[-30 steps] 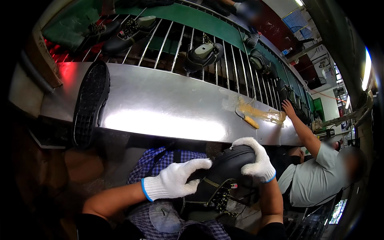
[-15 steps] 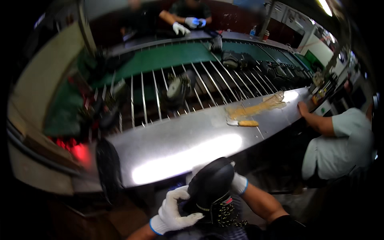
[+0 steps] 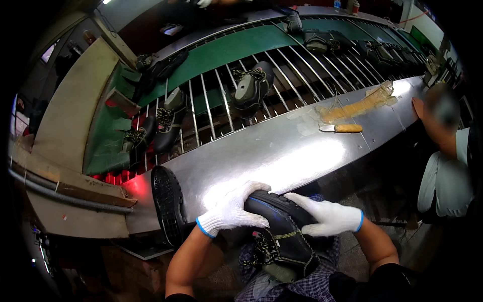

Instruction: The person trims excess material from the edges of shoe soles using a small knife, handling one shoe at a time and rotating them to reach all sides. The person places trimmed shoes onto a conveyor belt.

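Note:
Both my hands wear white knit gloves with blue cuffs and hold a black work boot (image 3: 282, 239) over my lap. Its laces are black and yellow, and a treaded black sole edge (image 3: 291, 201) runs along its upper side. My left hand (image 3: 235, 209) grips the toe end, thumb across the upper. Against the sole side my right hand (image 3: 329, 216) presses, its fingers over the tread and its thumb on the boot's side. A loose black sole (image 3: 168, 204) stands on edge at the left end of the metal ledge (image 3: 241, 168).
A knife (image 3: 344, 129) with a tan handle lies on the ledge beside a brown stained patch (image 3: 357, 105). Beyond is a rack of metal rods (image 3: 211, 105) bearing several boots (image 3: 251, 90). Red light glows at its left end. A person in a pale shirt (image 3: 445, 176) sits at right.
The boot has turned, showing its side and tread edge. My right hand has come from behind it onto the sole side, and my left hand has moved up to the toe. The view has shifted.

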`<state>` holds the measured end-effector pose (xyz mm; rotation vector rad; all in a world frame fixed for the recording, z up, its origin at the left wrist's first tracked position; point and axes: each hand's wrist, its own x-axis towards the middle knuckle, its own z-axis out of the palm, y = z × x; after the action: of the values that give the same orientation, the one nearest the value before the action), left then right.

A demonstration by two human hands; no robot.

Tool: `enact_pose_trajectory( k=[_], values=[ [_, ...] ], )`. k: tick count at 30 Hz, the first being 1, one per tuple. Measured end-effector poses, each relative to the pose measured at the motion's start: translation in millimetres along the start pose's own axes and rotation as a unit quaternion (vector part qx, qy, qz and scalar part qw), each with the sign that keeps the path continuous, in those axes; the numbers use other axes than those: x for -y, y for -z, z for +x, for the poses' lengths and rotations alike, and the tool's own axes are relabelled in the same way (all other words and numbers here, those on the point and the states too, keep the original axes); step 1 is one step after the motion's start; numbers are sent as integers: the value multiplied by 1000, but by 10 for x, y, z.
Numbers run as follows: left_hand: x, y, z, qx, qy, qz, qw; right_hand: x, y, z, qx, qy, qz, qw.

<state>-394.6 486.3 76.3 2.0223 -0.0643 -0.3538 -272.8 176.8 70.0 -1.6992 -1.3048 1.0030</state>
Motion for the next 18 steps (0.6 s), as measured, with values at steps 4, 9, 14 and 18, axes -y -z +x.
enact_pose_trajectory(
  k=[4, 9, 14, 18],
  values=[
    [148, -25, 67, 2, 11, -69, 998, 217, -278, 16, -188, 1, -198, 962],
    [183, 18, 89, 18, 37, -71, 997, 199, -357, 230, -252, 17, -232, 939],
    [97, 43, 82, 21, 63, -67, 996, 37, -225, 626, -238, -22, -242, 940],
    [43, 45, 71, 16, 76, -61, 995, 17, -44, 935, -122, -86, -192, 970]
  ],
)
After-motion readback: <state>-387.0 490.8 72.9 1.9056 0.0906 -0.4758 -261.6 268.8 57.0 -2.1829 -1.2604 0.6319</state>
